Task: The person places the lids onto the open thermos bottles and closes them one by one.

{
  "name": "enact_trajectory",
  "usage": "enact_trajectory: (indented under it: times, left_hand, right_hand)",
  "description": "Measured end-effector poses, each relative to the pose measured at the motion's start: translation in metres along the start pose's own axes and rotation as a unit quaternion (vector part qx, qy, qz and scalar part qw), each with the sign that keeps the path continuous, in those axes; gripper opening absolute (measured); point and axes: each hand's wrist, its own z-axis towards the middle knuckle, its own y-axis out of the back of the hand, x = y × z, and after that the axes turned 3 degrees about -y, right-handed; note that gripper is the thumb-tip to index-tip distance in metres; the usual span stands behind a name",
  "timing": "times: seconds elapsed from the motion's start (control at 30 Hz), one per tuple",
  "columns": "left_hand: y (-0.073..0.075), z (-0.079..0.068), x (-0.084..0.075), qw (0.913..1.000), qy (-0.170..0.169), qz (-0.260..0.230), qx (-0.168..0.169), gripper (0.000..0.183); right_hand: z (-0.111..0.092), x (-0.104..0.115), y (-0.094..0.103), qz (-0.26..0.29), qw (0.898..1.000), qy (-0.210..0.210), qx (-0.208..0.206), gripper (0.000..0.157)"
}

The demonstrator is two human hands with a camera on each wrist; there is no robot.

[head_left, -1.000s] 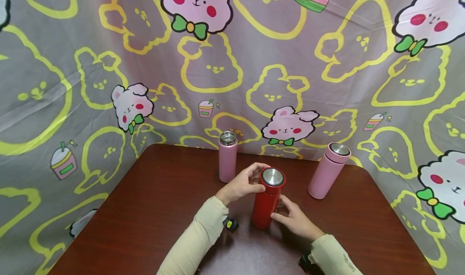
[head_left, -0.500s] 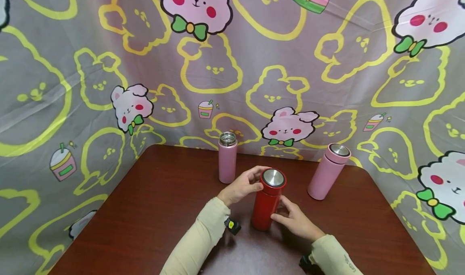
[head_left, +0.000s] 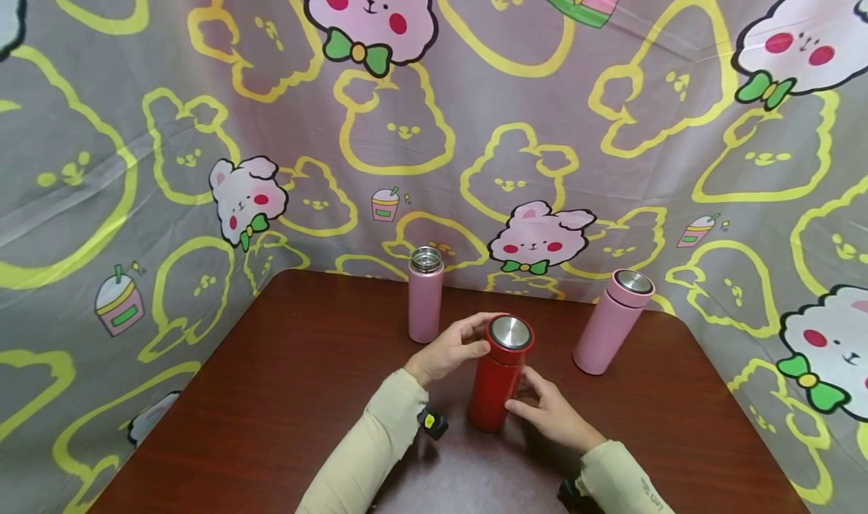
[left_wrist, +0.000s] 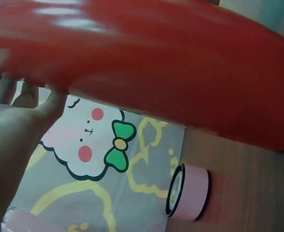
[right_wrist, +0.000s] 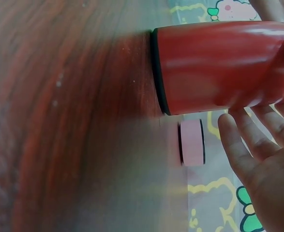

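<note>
A red thermos (head_left: pixel 493 393) stands on the table close to me, with a steel disc on top of its red lid (head_left: pixel 510 333). My left hand (head_left: pixel 449 353) holds the lid from the left, thumb in front and fingers behind. Lower down, my right hand (head_left: pixel 557 417) grips the body from the right side; in the right wrist view its fingertips (right_wrist: pixel 236 116) lie along the far side. A short pink cap (left_wrist: pixel 190 192) sits on the table behind the thermos, seen in both wrist views but hidden in the head view.
At the back stands a pink thermos without a lid (head_left: pixel 424 303), its steel mouth showing. Another pink thermos (head_left: pixel 610 322), lid on, stands back right. The dark wooden table (head_left: pixel 271 393) is walled by a patterned curtain (head_left: pixel 407 145).
</note>
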Motion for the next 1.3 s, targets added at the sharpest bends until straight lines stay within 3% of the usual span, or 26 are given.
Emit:
enact_trajectory:
  times: [0.17,0.37,0.7,0.83,1.0,1.2,1.3]
  left_hand:
    - [-0.001,-0.003,-0.009,0.9998,-0.006,0.018,0.004,0.061]
    - [-0.006,-0.003,-0.023,0.9966,0.004,0.081,-0.012,0.056]
    - [-0.036,-0.003,-0.066,0.9738,0.059,0.202,-0.086,0.061]
    - [-0.033,0.001,-0.052,0.9683,0.062,0.214,-0.113,0.063]
    - [-0.024,0.005,-0.032,0.9768,0.054,0.172,-0.116,0.064]
    - [-0.021,0.005,-0.029,0.9826,0.043,0.146,-0.106,0.061]
    - [-0.020,0.005,-0.034,0.9830,0.058,0.145,-0.096,0.060]
  right_hand:
    - [0.001,-0.011,-0.001,-0.002,1.000,0.003,-0.006,0.050]
    - [0.003,-0.033,-0.002,-0.004,1.000,0.000,-0.013,0.051]
    - [0.001,-0.036,-0.002,0.009,1.000,0.006,-0.017,0.049]
    - [0.002,-0.035,-0.001,0.007,1.000,-0.007,-0.010,0.051]
    - [0.002,-0.025,0.001,-0.001,1.000,-0.010,-0.003,0.052]
    - [0.002,-0.004,0.002,-0.004,1.000,-0.008,0.002,0.052]
    - [0.001,-0.002,0.001,0.002,1.000,-0.008,0.002,0.052]
